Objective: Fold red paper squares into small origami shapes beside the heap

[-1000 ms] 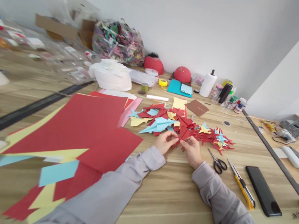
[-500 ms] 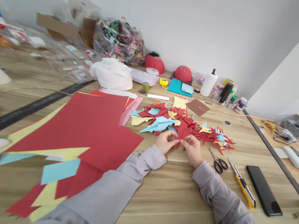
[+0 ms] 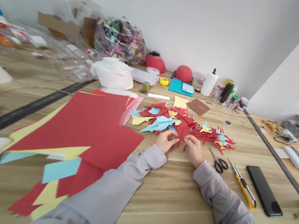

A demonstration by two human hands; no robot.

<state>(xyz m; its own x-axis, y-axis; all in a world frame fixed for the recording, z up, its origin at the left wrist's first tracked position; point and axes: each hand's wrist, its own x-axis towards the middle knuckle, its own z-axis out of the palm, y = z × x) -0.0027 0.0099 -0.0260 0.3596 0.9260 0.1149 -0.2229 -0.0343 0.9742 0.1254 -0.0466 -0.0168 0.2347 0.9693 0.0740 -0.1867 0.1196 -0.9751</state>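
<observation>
My left hand point(image 3: 165, 142) is closed in a pinch on a small folded red paper piece point(image 3: 179, 143), just in front of the paper pile. Close by on the right, the curled fingers of my right hand point(image 3: 193, 150) meet the right edge of that piece; its exact shape is too small to make out. Behind both hands lies a heap of red paper stars and folded scraps point(image 3: 208, 137), with some blue and yellow among them. A light blue folded paper point(image 3: 161, 124) rests on the heap's left part. Black-handled scissors point(image 3: 219, 164) lie right of my right hand.
Large red sheets point(image 3: 91, 118) overlap yellow and blue ones at left. A yellow utility knife point(image 3: 244, 187) and a black phone point(image 3: 264, 190) lie at right. Along the back stand a white bottle point(image 3: 208, 84), small jars point(image 3: 241, 105) and a bag of colourful scraps point(image 3: 121, 41).
My right hand's fingertips have drawn slightly to the right, away from the left hand's, and its fingers have shifted. My left hand stays where it was.
</observation>
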